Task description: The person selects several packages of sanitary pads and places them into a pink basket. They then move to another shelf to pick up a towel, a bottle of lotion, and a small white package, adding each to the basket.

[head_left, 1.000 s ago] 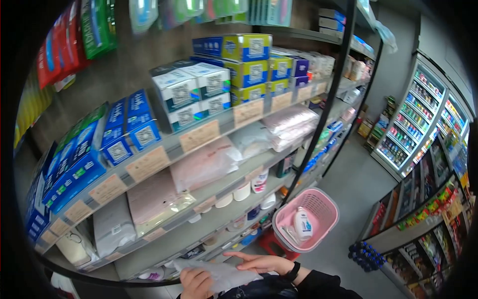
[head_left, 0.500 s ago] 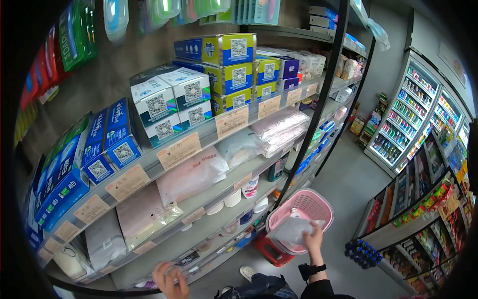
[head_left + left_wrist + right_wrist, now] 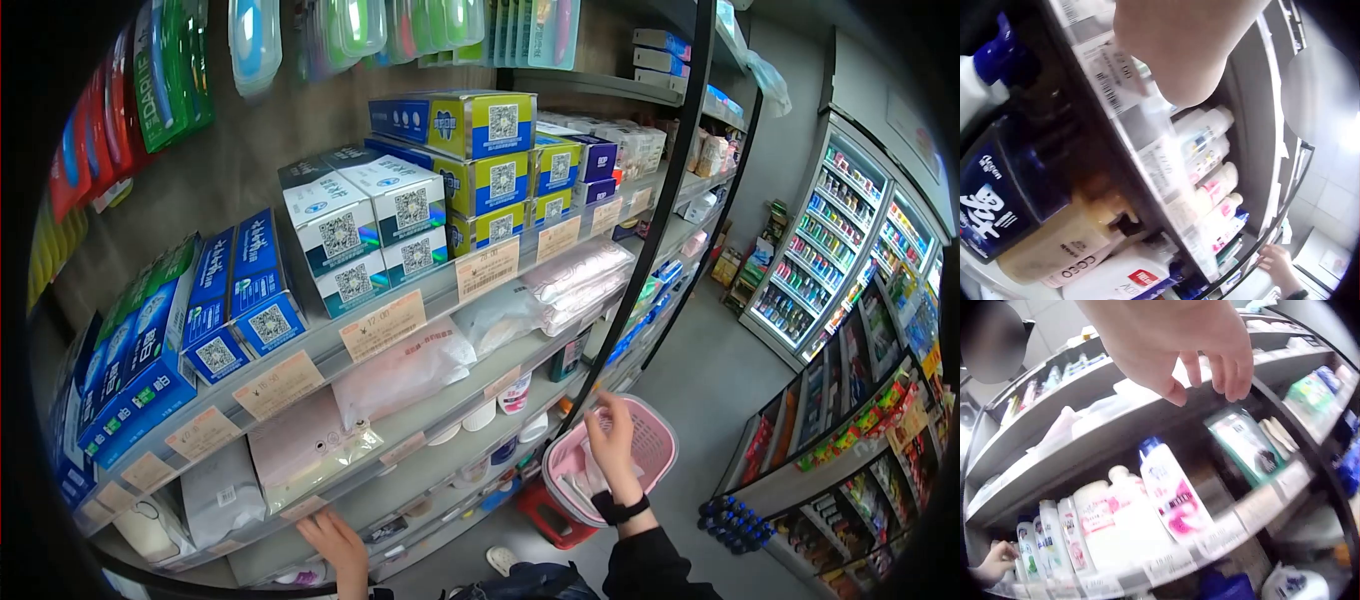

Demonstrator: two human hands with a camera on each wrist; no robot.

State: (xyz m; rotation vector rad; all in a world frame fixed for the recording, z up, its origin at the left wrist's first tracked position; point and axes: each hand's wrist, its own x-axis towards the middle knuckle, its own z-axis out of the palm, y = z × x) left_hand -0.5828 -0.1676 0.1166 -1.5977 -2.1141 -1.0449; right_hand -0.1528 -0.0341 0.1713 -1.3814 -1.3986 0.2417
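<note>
My right hand [image 3: 612, 445] is above the near rim of a pink basket [image 3: 655, 425], its fingers loosely bent with nothing between them. Inside the basket lies a pale, whitish packet [image 3: 600, 465], partly hidden by this hand and wrist. In the right wrist view the hand [image 3: 1179, 344] hangs before a shelf, above a white bottle with a blue cap [image 3: 1172, 490]. My left hand [image 3: 335, 545] touches a lower shelf's front edge, fingers extended and holding nothing. The left wrist view has that hand [image 3: 1179, 56] beside a price label [image 3: 1110, 75].
Toothpaste boxes [image 3: 245, 290] and white boxes [image 3: 365, 215] fill the upper shelf, with bagged soft goods [image 3: 405, 375] below. A red stool [image 3: 555, 520] stands under the basket. A snack rack [image 3: 840, 450] and drinks fridges [image 3: 820, 240] are at right.
The whitish packet went from both hands into the right hand, was carried over the basket and let go there. The right hand rose slightly; the left moved onto the shelf edge.
</note>
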